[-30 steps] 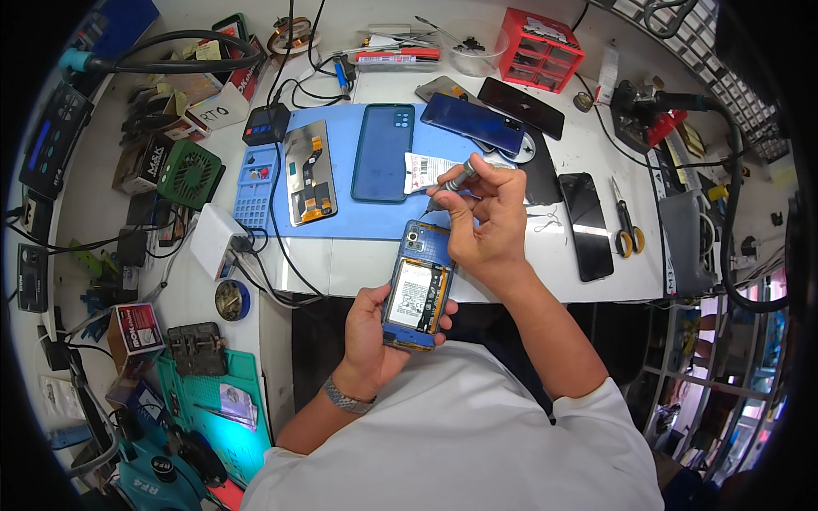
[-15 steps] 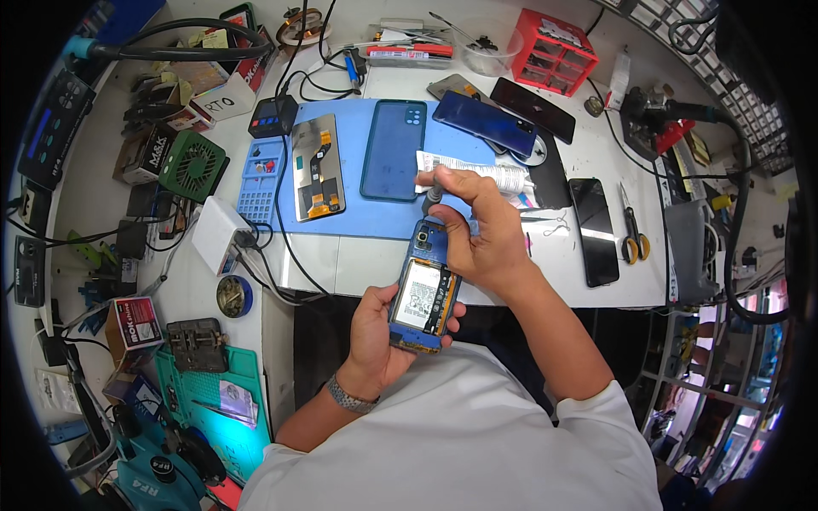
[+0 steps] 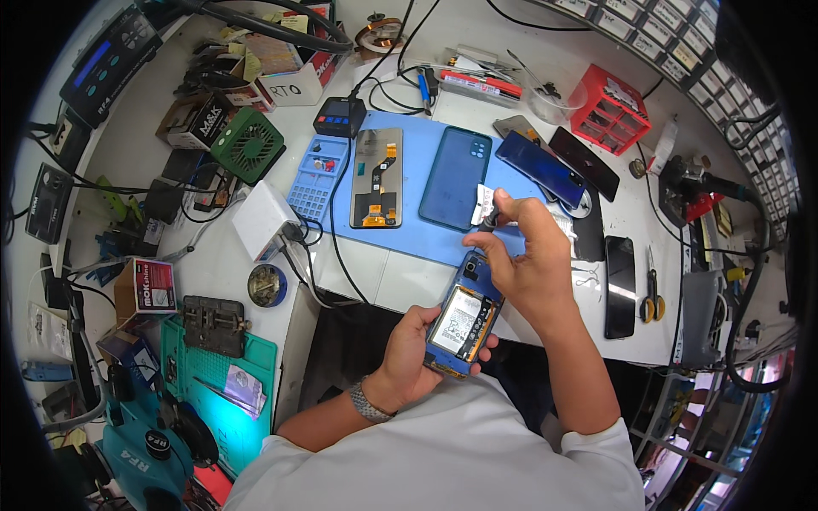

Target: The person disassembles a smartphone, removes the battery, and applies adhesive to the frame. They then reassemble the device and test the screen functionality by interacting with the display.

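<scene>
The left hand (image 3: 409, 353) cups an opened phone (image 3: 464, 319) from below, back cover off and battery facing up, just off the bench's (image 3: 400, 281) near edge — steadied, it seems, for fine work. The right hand (image 3: 528, 260) pinches a small screwdriver (image 3: 490, 223) upright over the phone's top end. Beyond, on the blue mat (image 3: 426, 230), lie a screen panel (image 3: 377, 177) and a back cover (image 3: 456, 177).

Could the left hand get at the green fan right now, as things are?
Probably not freely. The left hand is wrapped around the opened phone, so it is occupied. The green fan sits far up the bench on the left, with cables along the way.
</scene>
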### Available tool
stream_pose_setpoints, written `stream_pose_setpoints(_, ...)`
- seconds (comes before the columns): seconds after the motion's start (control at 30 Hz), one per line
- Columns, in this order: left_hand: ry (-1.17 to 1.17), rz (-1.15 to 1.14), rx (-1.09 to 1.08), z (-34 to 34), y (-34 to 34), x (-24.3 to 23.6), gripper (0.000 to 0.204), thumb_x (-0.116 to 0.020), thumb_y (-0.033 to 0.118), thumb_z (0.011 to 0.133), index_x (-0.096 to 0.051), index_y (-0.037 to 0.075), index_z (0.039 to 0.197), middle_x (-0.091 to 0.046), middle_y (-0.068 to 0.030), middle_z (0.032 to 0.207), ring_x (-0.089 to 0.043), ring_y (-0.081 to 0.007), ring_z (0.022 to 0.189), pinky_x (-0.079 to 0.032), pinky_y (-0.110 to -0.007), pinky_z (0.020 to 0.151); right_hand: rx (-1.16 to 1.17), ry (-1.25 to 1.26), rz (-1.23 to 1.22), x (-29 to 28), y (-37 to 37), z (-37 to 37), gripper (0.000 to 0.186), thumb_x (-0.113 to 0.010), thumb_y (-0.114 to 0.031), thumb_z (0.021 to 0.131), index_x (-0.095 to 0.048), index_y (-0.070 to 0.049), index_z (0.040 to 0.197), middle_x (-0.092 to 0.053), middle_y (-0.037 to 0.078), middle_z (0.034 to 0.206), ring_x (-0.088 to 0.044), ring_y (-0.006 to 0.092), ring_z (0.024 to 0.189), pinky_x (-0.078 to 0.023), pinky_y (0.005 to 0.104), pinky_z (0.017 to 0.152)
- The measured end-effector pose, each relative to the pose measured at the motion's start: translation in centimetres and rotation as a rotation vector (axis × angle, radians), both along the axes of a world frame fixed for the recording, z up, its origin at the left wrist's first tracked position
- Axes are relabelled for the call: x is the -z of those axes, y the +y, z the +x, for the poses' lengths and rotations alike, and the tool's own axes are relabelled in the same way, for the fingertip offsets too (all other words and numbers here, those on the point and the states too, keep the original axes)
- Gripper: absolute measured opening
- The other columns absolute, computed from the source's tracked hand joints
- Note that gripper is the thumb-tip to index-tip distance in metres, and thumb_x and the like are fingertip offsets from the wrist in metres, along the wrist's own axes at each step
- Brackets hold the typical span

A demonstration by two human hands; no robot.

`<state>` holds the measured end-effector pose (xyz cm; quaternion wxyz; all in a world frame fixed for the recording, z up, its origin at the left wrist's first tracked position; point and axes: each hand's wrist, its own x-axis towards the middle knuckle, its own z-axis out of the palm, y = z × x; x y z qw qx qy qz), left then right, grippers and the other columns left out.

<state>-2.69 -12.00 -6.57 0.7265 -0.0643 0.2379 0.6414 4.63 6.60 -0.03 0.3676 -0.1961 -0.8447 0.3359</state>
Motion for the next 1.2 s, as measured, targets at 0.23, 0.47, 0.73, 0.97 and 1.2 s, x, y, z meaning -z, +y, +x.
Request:
stream_pose_setpoints(0.23, -0.002, 0.013, 0.011, -0.2, 0.2, -0.1, 0.067, -0.024, 0.041, 0.11, -0.049, -0.005, 0.152, -0.07, -0.0311, 0.128, -0.075, -0.0366, 0.105, -0.064, -0.047, 0.089, -0.009, -0.01, 0.033, 0.7, 0.4, 0.2, 0.033, -0.078, 0.011, 0.09, -0.064, 0.002, 0.117, -0.076, 0.018, 0.111, -0.078, 0.0291, 0.101, -0.063, 0.0327, 0.085)
stream_pose_setpoints(0.47, -0.006, -0.004, 0.021, -0.2, 0.1, -0.3, 0.067, -0.024, 0.04, 0.11, -0.048, -0.006, 0.152, -0.069, -0.0323, 0.128, -0.075, -0.0369, 0.105, -0.064, -0.048, 0.09, -0.038, 0.017, -0.06, 0.4, -0.2, 0.0, 0.028, -0.078, 0.013, 0.09, -0.061, 0.003, 0.11, -0.076, 0.019, 0.11, -0.078, 0.0239, 0.107, -0.062, 0.0346, 0.089)
stream_pose_setpoints(0.73, -0.017, -0.037, 0.024, -0.2, 0.1, -0.4, 0.069, -0.025, 0.041, 0.109, -0.048, -0.008, 0.152, -0.068, -0.0332, 0.129, -0.074, -0.0373, 0.105, -0.062, -0.049, 0.091, -0.019, 0.029, -0.032, 1.0, 0.5, 0.2, 0.026, -0.071, 0.018, 0.092, -0.062, 0.004, 0.112, -0.076, 0.018, 0.111, -0.079, 0.0259, 0.105, -0.065, 0.0362, 0.083)
stream_pose_setpoints(0.97, 0.014, -0.071, 0.014, -0.1, 0.4, -1.1, 0.069, -0.029, 0.044, 0.107, -0.052, -0.005, 0.149, -0.07, -0.0302, 0.126, -0.074, -0.0365, 0.103, -0.062, -0.049, 0.088, -0.018, 0.018, -0.061, 1.4, 0.2, 0.3, 0.035, -0.074, 0.016, 0.089, -0.064, 0.002, 0.12, -0.073, 0.019, 0.105, -0.078, 0.03, 0.099, -0.065, 0.0353, 0.08)
stream_pose_setpoints(1.2, 0.033, -0.107, -0.027, 0.2, 0.7, -1.2, 0.067, -0.03, 0.044, 0.105, -0.055, -0.007, 0.142, -0.07, -0.0312, 0.118, -0.073, -0.0378, 0.096, -0.062, -0.049, 0.08, -0.097, 0.142, -0.059, 2.8, -0.8, -0.2, 0.051, -0.068, 0.026, 0.081, -0.062, 0.003, 0.126, -0.068, 0.018, 0.106, -0.073, 0.0353, 0.092, -0.068, 0.039, 0.077)
